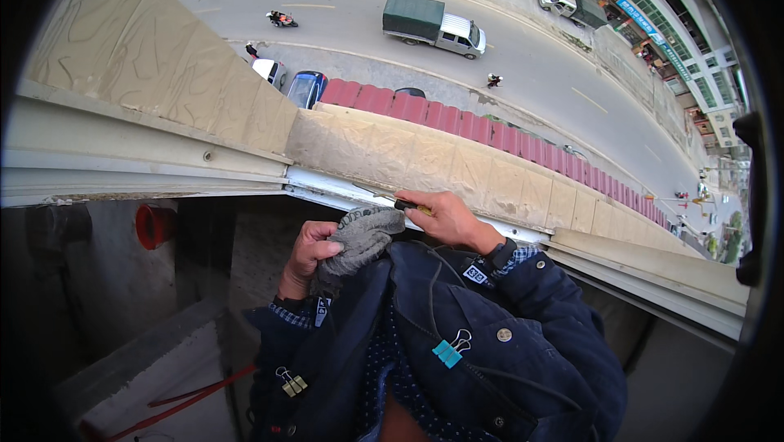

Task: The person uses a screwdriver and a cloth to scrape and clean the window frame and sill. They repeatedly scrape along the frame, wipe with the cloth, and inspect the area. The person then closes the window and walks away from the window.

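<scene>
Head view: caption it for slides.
Left hand holding a gray glove, right hand a slim tool, at a white frame above a road.

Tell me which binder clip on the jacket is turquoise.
The turquoise clip is the one nearer the right hand; the yellowish clip sits nearer the left hand.
</scene>
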Demonstrator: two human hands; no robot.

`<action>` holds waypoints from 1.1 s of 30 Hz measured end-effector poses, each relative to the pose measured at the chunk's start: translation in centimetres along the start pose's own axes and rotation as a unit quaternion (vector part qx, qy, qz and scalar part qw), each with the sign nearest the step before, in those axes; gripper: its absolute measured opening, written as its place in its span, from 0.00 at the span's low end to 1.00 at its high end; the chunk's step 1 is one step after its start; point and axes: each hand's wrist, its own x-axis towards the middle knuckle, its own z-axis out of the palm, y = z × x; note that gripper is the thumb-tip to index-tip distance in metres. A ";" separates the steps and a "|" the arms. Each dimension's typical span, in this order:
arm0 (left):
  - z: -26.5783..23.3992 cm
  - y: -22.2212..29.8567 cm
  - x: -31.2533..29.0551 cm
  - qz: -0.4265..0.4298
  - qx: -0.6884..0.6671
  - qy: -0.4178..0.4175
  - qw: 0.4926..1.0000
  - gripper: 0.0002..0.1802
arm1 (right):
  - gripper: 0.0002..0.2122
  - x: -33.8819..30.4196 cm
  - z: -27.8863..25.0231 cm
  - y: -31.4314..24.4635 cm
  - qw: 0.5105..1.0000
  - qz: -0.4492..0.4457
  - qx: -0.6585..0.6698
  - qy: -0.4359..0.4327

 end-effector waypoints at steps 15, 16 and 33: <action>-4.0 -5.6 1.4 -0.073 0.107 0.275 0.953 0.12 | 0.19 -0.5 0.0 -0.6 0.993 -0.058 -0.094 -0.042; -4.0 -5.5 1.4 -0.075 0.113 0.275 0.952 0.12 | 0.19 -0.4 0.1 -0.8 0.994 -0.046 -0.095 -0.034; -3.9 -5.5 1.8 -0.096 0.097 0.284 0.949 0.14 | 0.10 2.7 4.1 -0.8 0.968 -0.037 -0.227 -0.096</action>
